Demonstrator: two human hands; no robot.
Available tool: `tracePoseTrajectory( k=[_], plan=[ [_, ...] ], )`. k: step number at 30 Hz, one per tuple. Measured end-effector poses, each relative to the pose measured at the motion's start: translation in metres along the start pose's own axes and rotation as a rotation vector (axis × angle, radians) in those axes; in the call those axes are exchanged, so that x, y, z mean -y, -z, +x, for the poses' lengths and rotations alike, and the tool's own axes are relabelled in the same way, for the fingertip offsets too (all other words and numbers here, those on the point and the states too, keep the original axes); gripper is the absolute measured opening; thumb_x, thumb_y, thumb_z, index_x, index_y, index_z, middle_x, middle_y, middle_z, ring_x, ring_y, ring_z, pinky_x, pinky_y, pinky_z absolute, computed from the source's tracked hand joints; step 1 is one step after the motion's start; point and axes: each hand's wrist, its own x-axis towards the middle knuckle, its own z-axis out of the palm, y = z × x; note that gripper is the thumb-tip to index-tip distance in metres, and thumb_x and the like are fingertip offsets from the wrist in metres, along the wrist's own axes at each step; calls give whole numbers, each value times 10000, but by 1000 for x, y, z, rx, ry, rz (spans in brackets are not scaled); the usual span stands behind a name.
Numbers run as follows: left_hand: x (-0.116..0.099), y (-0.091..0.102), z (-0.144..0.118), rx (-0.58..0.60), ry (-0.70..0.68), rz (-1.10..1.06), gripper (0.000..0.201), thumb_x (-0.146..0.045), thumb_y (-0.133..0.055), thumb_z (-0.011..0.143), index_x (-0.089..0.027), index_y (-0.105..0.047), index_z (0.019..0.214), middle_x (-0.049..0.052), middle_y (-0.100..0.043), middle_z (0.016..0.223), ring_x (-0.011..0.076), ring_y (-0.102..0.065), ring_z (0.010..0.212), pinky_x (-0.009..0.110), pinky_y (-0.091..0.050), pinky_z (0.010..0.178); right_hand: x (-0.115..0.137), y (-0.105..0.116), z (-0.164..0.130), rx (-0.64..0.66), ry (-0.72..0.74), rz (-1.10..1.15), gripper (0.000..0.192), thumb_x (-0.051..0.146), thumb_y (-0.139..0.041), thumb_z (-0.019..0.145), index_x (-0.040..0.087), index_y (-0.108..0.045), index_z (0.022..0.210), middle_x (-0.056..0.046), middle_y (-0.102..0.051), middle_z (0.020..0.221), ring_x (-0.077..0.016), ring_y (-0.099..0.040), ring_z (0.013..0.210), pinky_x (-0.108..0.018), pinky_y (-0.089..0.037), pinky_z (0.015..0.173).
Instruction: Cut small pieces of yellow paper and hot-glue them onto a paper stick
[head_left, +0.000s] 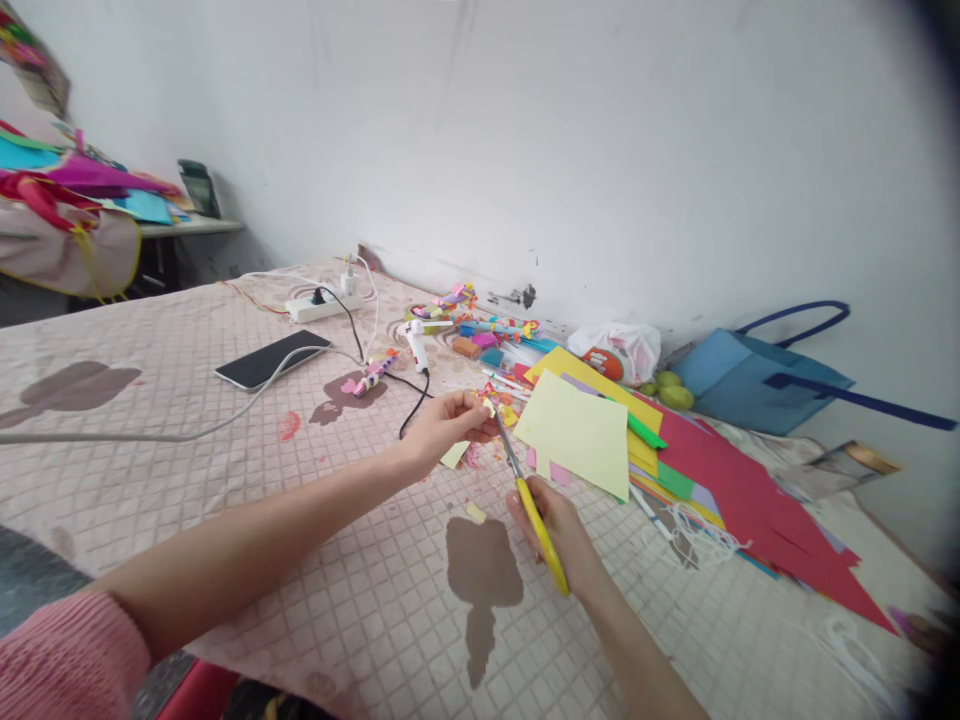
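Note:
My left hand [444,424] pinches a small pale yellow paper piece [454,455] by its top, just above the bed cover. My right hand [556,530] grips yellow-handled scissors [534,512], whose blades point up toward the paper and meet it near my left fingertips. A tiny yellow scrap [475,512] lies on the cover between my hands. A pale yellow sheet [577,432] tops a stack of coloured paper just right of the scissors.
Red paper [750,490] and a blue bag [757,375] lie to the right. A white glue gun [417,346], craft bits [480,325], a power strip [322,307] and a phone [271,359] with cable sit farther back. A cluttered shelf [187,226] stands at left.

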Motion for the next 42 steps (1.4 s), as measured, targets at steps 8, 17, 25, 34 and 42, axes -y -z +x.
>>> tracePoseTrajectory(
  k=[8, 17, 25, 34, 42],
  plan=[
    [-2, 0, -1, 7, -14, -12, 249, -307, -687, 709, -116, -530, 736, 56, -672, 709, 123, -643, 660, 264, -510, 690, -3, -2, 0, 8, 11, 28, 340, 499, -459, 809, 216, -359, 648, 87, -332, 466, -64, -318, 374, -188, -279, 358],
    [0, 3, 1, 18, -26, -12, 243, -312, -679, 721, -123, -530, 753, 46, -670, 705, 121, -641, 671, 267, -506, 704, -1, 0, -2, 32, -1, 34, 329, 485, -456, 822, 220, -356, 655, 102, -319, 423, -66, -314, 345, -194, -286, 360],
    [0, 3, 2, 9, -23, -18, 250, -315, -685, 715, -124, -528, 754, 54, -675, 705, 131, -648, 675, 283, -512, 718, 0, -1, -2, 13, 5, 68, 351, 512, -467, 809, 218, -369, 643, 98, -327, 405, -66, -311, 339, -191, -275, 342],
    [-3, 3, 2, -20, -18, -14, 254, -316, -691, 707, -120, -538, 760, 62, -677, 706, 135, -654, 669, 274, -512, 708, -2, -1, -1, 3, 14, 83, 345, 509, -481, 795, 218, -373, 643, 94, -337, 417, -65, -314, 343, -191, -268, 336],
    [-6, 1, 1, -38, -25, -34, 241, -293, -691, 704, -118, -531, 745, 57, -677, 703, 135, -656, 680, 264, -512, 704, -5, -3, 0, -9, 22, 65, 336, 489, -484, 794, 218, -361, 637, 93, -334, 424, -67, -322, 353, -190, -272, 347]
  ],
)
